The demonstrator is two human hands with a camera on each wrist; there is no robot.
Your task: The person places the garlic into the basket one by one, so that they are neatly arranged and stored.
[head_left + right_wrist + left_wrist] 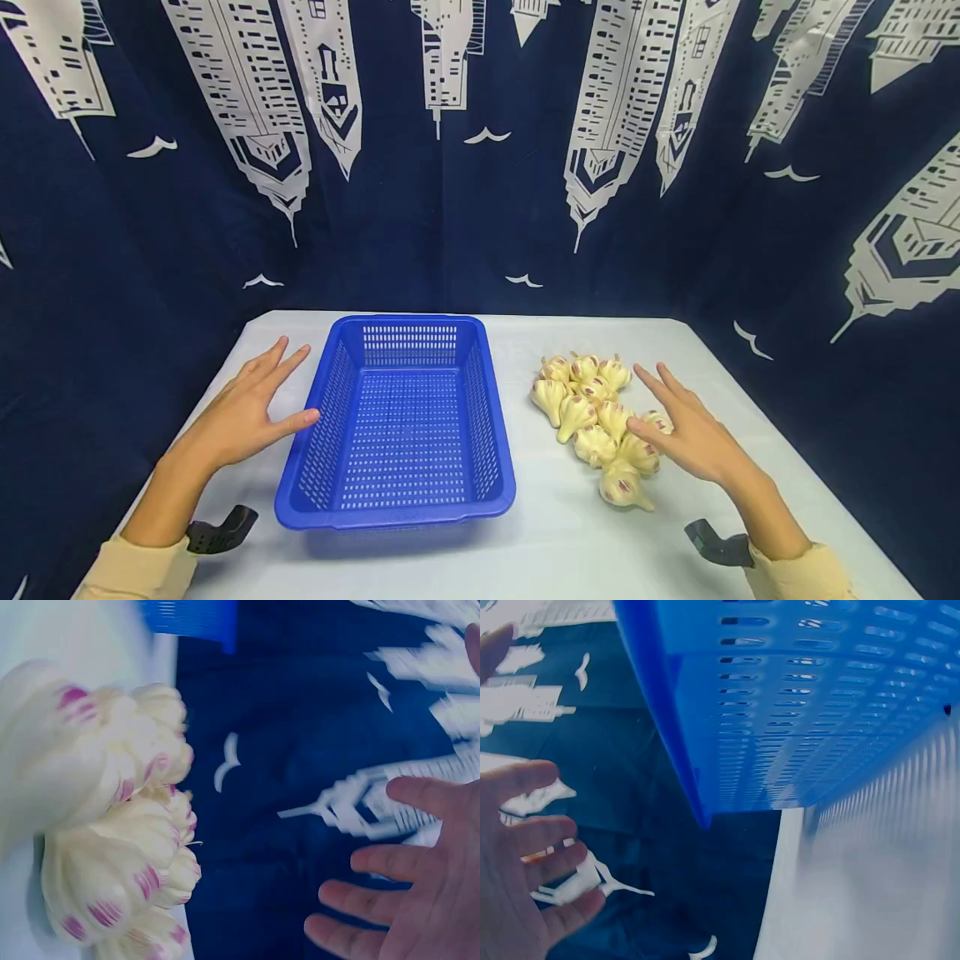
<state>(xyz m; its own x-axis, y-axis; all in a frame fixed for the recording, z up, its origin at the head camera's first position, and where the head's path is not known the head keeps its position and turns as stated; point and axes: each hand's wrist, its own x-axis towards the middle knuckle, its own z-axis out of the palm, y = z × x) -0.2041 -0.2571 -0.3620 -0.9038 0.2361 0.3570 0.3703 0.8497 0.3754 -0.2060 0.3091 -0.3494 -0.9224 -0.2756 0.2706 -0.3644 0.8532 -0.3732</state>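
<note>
While the left hand (pixel 251 412) and right hand (pixel 693 433) are spread, a basket (pixel 405 433) and garlic (pixel 595 446) sit between, blue cloth (pixel 465 217) behind.

Above the left hand (pixel 243 412) and right hand (pixel 696 435), the head view is looking forward and down; wrist views are peering closely past each, sharing the blue basket (pixel 408 433).

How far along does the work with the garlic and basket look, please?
Nothing looks done: the blue basket is empty. Nothing is in hand; the left hand and right hand are both open. Apparently left: the garlic bulbs, grouped on the table beside the basket.
</note>
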